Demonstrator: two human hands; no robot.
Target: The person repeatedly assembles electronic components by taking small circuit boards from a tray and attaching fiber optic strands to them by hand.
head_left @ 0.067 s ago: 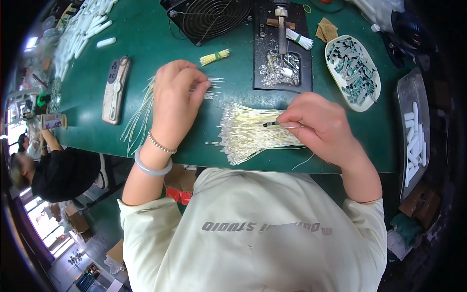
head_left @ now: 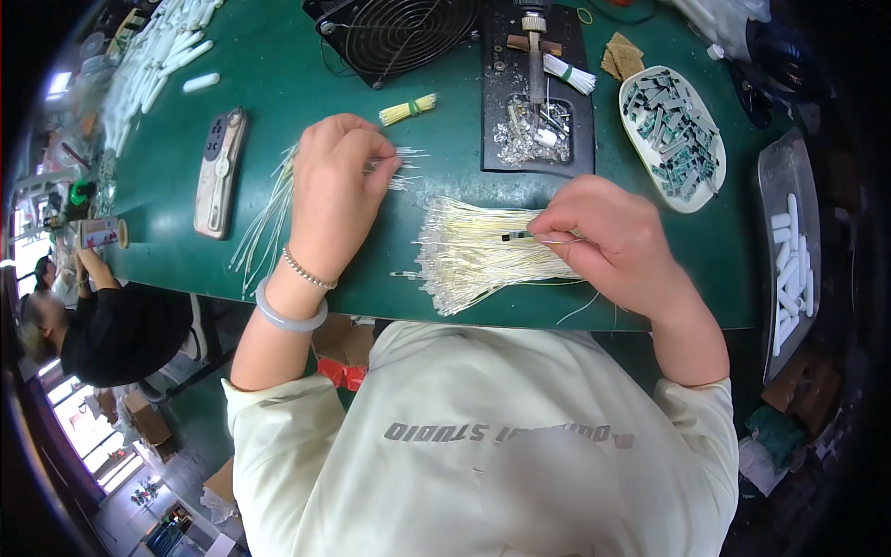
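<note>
My left hand (head_left: pixel 339 176), closed in a pinch, rests over a loose bunch of thin white wires (head_left: pixel 264 237). Their ends stick out past the fingertips, and the palm hides their middle. To the right, my right hand (head_left: pixel 608 237) pinches a small dark circuit board (head_left: pixel 516 237) between thumb and forefinger, with a thin wire along it. That board is held above a thick pile of pale yellow and white wires (head_left: pixel 483 255), which lie side by side with their tips toward the left.
A soldering iron (head_left: pixel 535 74) stands over a black tray (head_left: pixel 585 121) with metal scraps. Nearby are a dish of small boards (head_left: pixel 673 139), a fan (head_left: pixel 399 37), a yellow wire bundle (head_left: pixel 406 110), a phone (head_left: pixel 220 176) and a bin of white tubes (head_left: pixel 789 260). Another person (head_left: pixel 121 325) sits at left.
</note>
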